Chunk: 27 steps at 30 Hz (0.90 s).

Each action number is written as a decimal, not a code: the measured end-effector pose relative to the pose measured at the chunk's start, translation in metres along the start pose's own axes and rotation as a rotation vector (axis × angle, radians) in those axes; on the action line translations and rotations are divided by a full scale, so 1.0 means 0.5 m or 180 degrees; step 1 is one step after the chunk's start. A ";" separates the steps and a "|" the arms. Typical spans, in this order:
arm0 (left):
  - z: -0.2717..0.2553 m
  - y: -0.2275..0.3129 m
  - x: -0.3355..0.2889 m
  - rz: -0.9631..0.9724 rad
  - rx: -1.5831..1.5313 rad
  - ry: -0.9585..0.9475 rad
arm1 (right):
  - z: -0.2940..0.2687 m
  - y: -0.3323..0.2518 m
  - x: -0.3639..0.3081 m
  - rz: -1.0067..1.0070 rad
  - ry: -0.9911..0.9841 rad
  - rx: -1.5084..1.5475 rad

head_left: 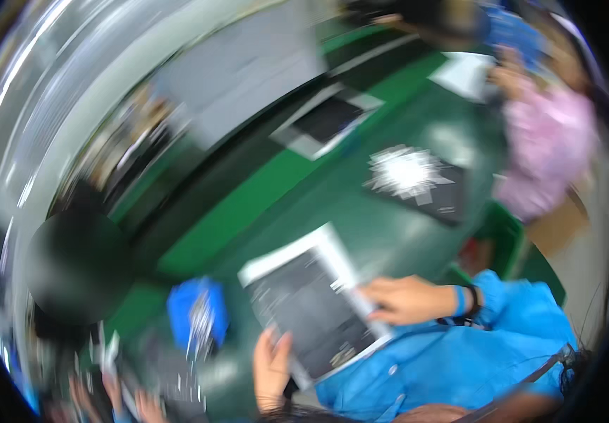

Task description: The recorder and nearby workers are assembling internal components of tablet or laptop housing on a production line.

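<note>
A flat dark panel [308,303] on a larger white sheet [334,247] lies tilted on the green table in front of me. Small white marks show near its right side and lower corner. At the near left edge, my left hand [272,370] grips the panel's border between thumb and finger. My right hand [404,299], in a blue sleeve with a blue band and dark bracelets at the wrist, is closed over the right edge. Blur hides what its fingertips hold.
A pile of white strips [404,170] rests on a dark panel [449,201] farther right. Left of my work lies a blue packet [197,314]. Another framed dark panel [329,118] sits at the back. A person in pink [547,148] works far right; other hands [117,395] show lower left. A green bin [498,240] stands right.
</note>
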<state>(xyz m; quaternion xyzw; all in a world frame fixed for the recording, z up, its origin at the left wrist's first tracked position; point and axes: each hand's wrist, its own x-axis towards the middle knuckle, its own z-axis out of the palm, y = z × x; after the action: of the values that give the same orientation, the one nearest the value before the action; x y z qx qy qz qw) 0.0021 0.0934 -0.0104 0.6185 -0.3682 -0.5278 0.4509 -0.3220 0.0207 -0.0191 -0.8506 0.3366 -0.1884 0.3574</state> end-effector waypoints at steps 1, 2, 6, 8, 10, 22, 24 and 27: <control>-0.026 -0.022 -0.007 0.0057 0.0089 0.0313 | -0.002 0.006 -0.006 0.0009 -0.0059 0.0086; -0.094 -0.063 0.020 -0.0353 0.1892 0.0168 | -0.011 0.001 -0.031 -0.0004 -0.0108 0.0204; -0.066 -0.036 0.109 -0.0047 0.2085 -0.0424 | -0.068 -0.047 -0.091 0.0309 0.0125 0.0460; -0.062 -0.020 0.124 0.0034 0.2171 -0.0539 | -0.092 -0.054 -0.130 0.0606 0.0393 0.0678; -0.059 -0.018 0.130 0.0056 0.2224 -0.0572 | -0.102 -0.054 -0.155 0.0717 0.0593 0.0740; -0.031 0.022 0.212 0.0451 0.2072 -0.0467 | -0.043 0.021 -0.139 0.0744 0.0620 0.0912; -0.026 0.033 0.216 0.0502 0.2067 -0.0463 | -0.058 0.021 -0.126 0.0772 0.0340 0.0770; -0.024 0.045 0.213 0.0522 0.2096 -0.0467 | -0.089 0.002 -0.107 0.0399 0.0596 0.0623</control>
<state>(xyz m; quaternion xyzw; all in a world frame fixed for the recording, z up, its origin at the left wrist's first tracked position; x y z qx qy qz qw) 0.0327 -0.0108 -0.0227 0.6596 -0.5986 -0.3858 0.2403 -0.3852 0.0368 0.0062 -0.7677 0.4009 -0.2762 0.4167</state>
